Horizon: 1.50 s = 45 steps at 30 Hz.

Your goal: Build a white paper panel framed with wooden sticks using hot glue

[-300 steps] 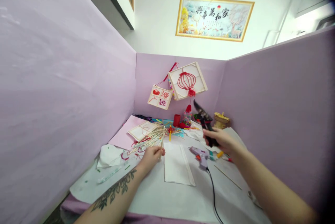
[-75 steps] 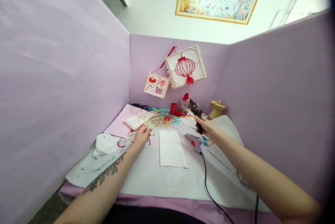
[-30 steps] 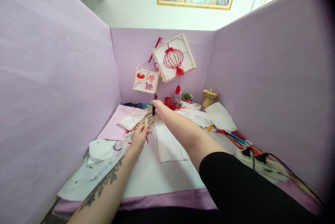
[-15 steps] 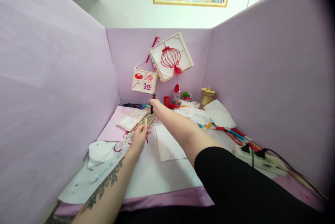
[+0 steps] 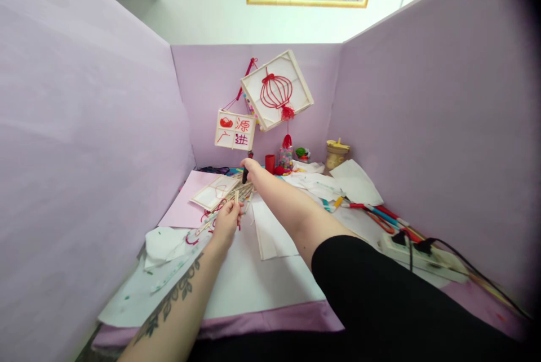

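Note:
My left hand (image 5: 227, 218) is closed around a couple of short pale wooden sticks (image 5: 237, 195), whose ends stick up above the fingers. Farther out, my right hand (image 5: 250, 165) grips a black-handled tool (image 5: 245, 175) with a bit of red near its top; its kind I cannot make out. Beneath and behind the hands lies a pile of thin wooden sticks (image 5: 240, 189). A white panel in a wooden frame (image 5: 214, 193) rests left of the pile, on a pink sheet (image 5: 180, 204). Red fuzzy strands (image 5: 192, 241) lie beside my left wrist.
Two decorated frames, one with a red lantern (image 5: 276, 91) and one with red characters (image 5: 235, 131), hang at the back panel. A red cup (image 5: 269, 163), a bead jar (image 5: 285, 157) and white papers (image 5: 355, 181) stand or lie behind. At right is a power strip (image 5: 422, 257) with cables.
The whole view has shifted very slightly. Both hands keep nearly the same place and the same hold.

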Each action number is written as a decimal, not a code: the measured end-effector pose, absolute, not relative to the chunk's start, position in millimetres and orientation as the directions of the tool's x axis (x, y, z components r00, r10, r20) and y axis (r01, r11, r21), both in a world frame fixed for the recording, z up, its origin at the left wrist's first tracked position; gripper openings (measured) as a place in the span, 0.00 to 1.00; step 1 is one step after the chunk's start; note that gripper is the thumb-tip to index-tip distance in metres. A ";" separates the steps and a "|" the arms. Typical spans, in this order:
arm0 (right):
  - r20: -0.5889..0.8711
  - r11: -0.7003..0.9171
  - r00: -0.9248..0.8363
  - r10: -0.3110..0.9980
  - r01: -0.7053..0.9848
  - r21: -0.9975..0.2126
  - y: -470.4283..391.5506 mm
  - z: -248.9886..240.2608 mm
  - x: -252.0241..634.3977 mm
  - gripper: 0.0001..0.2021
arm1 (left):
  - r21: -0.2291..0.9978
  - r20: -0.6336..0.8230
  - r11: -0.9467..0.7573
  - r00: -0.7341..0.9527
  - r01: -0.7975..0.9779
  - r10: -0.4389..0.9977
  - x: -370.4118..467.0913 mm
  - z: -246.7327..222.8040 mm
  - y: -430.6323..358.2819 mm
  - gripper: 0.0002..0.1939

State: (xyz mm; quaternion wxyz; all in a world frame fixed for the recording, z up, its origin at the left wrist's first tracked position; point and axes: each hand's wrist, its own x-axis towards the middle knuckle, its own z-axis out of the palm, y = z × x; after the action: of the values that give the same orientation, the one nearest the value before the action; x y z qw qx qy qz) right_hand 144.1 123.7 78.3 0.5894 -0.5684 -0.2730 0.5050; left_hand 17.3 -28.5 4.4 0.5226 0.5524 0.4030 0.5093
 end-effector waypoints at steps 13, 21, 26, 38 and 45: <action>-0.316 -0.218 0.373 0.873 -0.281 -0.935 116.9 85.8 143.0 0.09 | 0.986 0.151 -0.136 0.162 -0.101 0.975 17.3 3.8 -28.3 0.20; -0.316 -0.225 0.366 0.875 -0.270 -0.936 116.9 92.9 139.6 0.08 | 0.984 0.154 -0.138 0.160 -0.108 0.975 16.8 1.0 -26.6 0.19; -0.313 -0.224 0.371 0.874 -0.264 -0.938 117.3 94.3 133.6 0.09 | 0.984 0.160 -0.146 0.150 -0.104 0.976 16.4 -0.2 -25.6 0.20; -0.325 -0.257 0.339 0.883 -0.231 -0.938 116.9 92.3 133.3 0.15 | 0.984 0.150 -0.133 0.150 -0.115 0.977 17.1 -1.3 -24.2 0.22; -0.305 -0.231 0.347 0.887 -0.239 -0.943 119.4 88.8 133.4 0.11 | 0.982 0.157 -0.138 0.152 -0.126 0.976 17.3 -2.5 -23.7 0.21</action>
State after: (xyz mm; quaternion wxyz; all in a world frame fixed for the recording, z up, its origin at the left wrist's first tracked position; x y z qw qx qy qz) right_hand 133.4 119.4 88.8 0.5585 -0.6013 -0.2696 0.5038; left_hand 17.3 -23.7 -2.5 0.5281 0.5452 0.3898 0.5214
